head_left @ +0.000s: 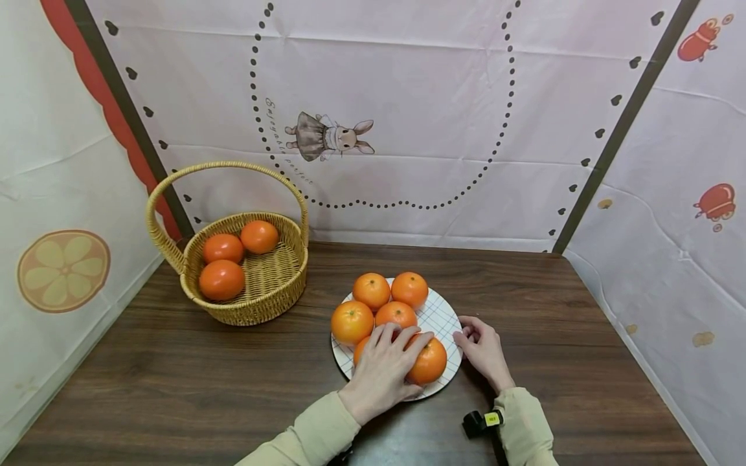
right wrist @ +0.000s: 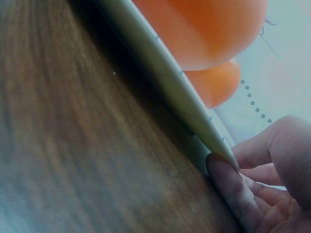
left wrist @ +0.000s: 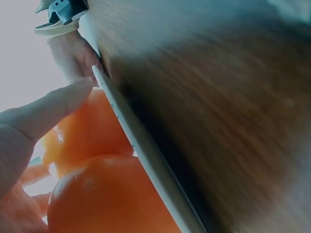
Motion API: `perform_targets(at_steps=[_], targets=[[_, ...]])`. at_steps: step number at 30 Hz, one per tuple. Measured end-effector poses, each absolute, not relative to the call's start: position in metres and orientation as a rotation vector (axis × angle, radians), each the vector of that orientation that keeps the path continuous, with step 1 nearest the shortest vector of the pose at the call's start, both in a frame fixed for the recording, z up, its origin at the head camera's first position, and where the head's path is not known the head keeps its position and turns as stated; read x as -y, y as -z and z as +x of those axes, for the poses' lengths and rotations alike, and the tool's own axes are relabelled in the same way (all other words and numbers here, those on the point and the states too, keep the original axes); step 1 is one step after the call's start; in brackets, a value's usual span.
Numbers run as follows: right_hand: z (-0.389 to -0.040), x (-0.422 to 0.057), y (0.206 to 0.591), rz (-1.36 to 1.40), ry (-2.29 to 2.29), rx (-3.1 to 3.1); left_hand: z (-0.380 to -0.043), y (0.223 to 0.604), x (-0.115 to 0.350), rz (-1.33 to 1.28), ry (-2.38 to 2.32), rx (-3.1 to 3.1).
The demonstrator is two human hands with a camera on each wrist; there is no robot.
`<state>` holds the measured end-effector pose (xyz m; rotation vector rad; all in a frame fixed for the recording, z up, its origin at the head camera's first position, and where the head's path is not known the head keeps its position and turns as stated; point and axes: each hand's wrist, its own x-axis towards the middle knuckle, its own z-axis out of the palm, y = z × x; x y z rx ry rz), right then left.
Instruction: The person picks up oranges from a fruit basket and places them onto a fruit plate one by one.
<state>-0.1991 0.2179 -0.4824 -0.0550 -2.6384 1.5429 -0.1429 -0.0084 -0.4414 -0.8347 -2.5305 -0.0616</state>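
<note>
My right hand (head_left: 485, 349) pinching the plate (head_left: 441, 317), a digit underneath visible only from the right wrist, my left hand (head_left: 380, 372) gripping an orange (head_left: 429, 362), partly hiding another orange (head_left: 359, 351), basket (head_left: 256, 314) beyond.

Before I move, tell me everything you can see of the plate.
The plate is round and white with thin grid lines; it looks hard, though I can't name the material. It faces up at the brown table, right of the basket. At least six oranges sit on it, leaving part of its right side bare. The right hand pinches its right rim; the left hand is over it, gripping an orange. Whether the rim is lifted is unclear.
</note>
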Motion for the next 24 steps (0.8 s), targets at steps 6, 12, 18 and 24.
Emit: perform_targets(at_steps=[6, 12, 18, 24], targets=[[-0.199, -0.217, 0.481, -0.058, -1.537, 2.638, -0.143, 0.435, 0.016, -0.869, 0.213, 2.557], [-0.199, -0.218, 0.481, -0.059, -1.533, 2.647, -0.153, 0.425, 0.037, -0.917, 0.666, 2.487], [-0.2, -0.217, 0.482, -0.061, -1.499, 2.661, -0.168, 0.412, 0.074, -0.739, 0.961, 2.338], [-0.199, -0.216, 0.484, -0.066, -1.497, 2.66, -0.189, 0.405, 0.127, -0.379, 1.006, 2.169]])
